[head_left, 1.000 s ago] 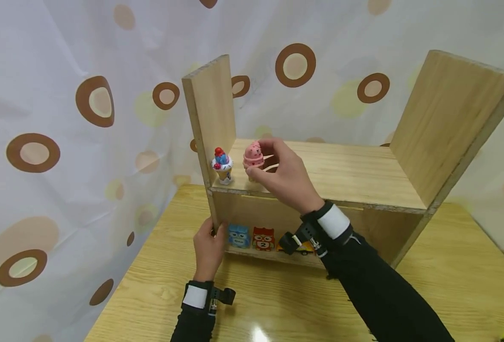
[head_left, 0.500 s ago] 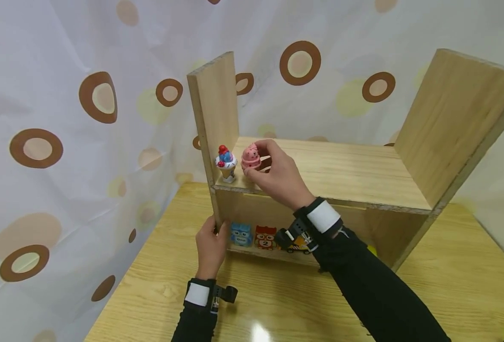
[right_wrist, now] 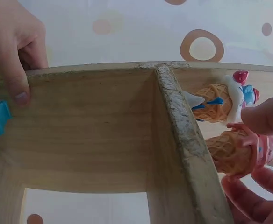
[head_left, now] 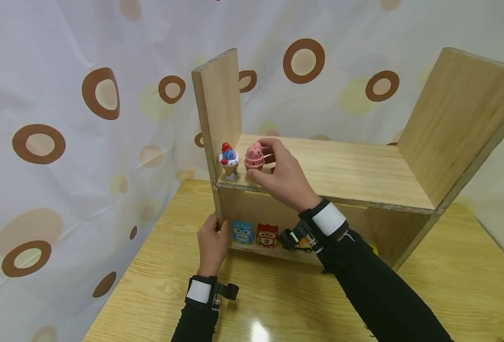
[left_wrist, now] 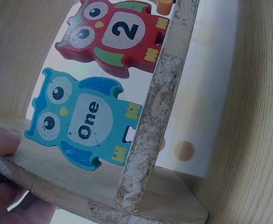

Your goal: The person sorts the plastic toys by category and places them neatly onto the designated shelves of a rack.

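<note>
My right hand [head_left: 284,175] holds a pink toy ice cream cone [head_left: 254,156] between thumb and fingers, at the front left of the upper shelf [head_left: 354,171]. In the right wrist view the waffle base of the pink cone [right_wrist: 230,151] shows right by the shelf edge. Just left of it stands a second toy ice cream cone [head_left: 229,161], with a white top, blue swirl and red berries. Lower down, my left hand [head_left: 213,244] grips the left side panel [head_left: 218,114] of the wooden shelf unit, thumb inside, fingers outside.
On the lower shelf stand a blue owl marked One [left_wrist: 82,119], a red owl marked 2 [left_wrist: 118,35] and a yellow toy vehicle [head_left: 303,244], partly behind the right wrist. A tall panel [head_left: 457,128] bounds the right side. A patterned curtain [head_left: 149,42] hangs behind the wooden table [head_left: 158,266].
The view has shifted slightly, so the shelf unit sits a little farther right and higher. My right hand stays at nearly the same spot with the pink cone; the left keeps its grip.
</note>
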Available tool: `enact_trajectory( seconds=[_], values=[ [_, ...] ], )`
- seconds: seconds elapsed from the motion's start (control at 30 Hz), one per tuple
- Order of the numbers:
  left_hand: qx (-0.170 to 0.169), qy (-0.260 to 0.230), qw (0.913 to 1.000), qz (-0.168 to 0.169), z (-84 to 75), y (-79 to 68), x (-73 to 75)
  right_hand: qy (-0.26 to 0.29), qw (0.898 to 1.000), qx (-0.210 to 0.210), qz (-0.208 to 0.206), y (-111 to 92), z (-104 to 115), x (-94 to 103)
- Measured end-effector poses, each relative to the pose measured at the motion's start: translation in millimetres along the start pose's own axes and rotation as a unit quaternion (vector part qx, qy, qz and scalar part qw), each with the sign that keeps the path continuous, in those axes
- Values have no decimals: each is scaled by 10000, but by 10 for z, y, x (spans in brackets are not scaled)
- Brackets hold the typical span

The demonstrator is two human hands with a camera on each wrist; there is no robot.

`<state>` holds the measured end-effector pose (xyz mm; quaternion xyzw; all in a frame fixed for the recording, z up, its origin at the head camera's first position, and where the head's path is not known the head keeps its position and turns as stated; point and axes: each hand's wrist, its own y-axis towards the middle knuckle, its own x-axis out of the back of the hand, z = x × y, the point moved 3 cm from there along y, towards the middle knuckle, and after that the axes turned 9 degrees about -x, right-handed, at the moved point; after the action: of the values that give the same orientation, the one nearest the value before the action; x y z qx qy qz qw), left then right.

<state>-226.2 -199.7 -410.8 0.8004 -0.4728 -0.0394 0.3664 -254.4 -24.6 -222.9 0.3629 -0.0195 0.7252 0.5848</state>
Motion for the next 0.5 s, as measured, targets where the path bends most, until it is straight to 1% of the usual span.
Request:
enact_trajectory(
  seconds=[0.07,0.2,0.33,0.43,0.5],
  values=[
    [-40,-16,10000,14,-14,8,-14,-133,9997,49,-185,-44,-8,65],
    [-10,19,10000,40,-29,19,-33,-473,9952,247,-826,-210,-57,241],
    [91,-9,10000,27,-28,3,-26,-567,9831,759,-1564,-463,-121,450],
    [128,-41,9999,16,-25,-15,-8,-520,9737,1168,-1887,-676,-154,620],
    [114,-48,9999,34,-20,-18,7,-544,9685,1327,-2037,-815,-175,741]
  ],
)
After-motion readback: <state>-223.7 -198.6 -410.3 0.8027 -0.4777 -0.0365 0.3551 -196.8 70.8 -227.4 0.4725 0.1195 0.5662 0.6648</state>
